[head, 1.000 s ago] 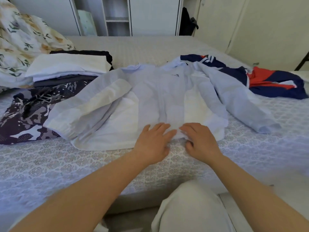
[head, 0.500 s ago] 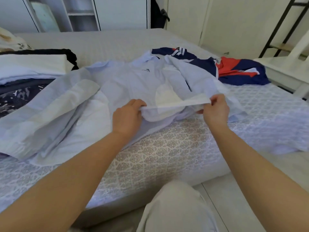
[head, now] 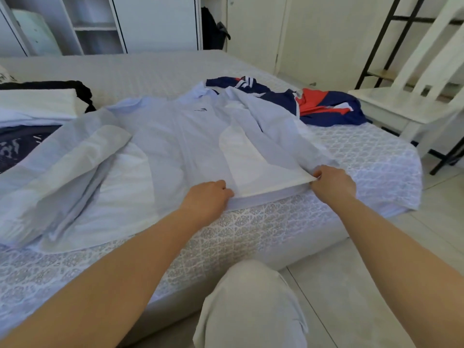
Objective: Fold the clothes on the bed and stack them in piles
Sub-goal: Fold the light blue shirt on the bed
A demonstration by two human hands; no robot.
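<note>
I've got the pale blue lightweight jacket with white panels (head: 160,146) spread flat across the bed with the grey-and-white patterned cover (head: 263,227), its hem lying at the near edge. My left hand (head: 207,197) is curled on the hem near the middle, fingers tucked under the fabric, so the grip there holds the jacket's bottom edge. My right hand (head: 334,183) pinches the same hem at its right corner, thumb on top, and the white strip of hem runs straight between the two hands. The jacket's right sleeve lies folded across the body; the left sleeve trails off to the left.

Beyond the collar, a navy, red and white sports jacket (head: 313,104) sits crumpled on the far right of the bed, touching the blue one. At the far left there's a stack of folded clothes (head: 37,106), white on top with black and dark patterned pieces, though it's cut off by the frame so I can't count them. A white wooden chair (head: 411,104) stands beside the bed.
</note>
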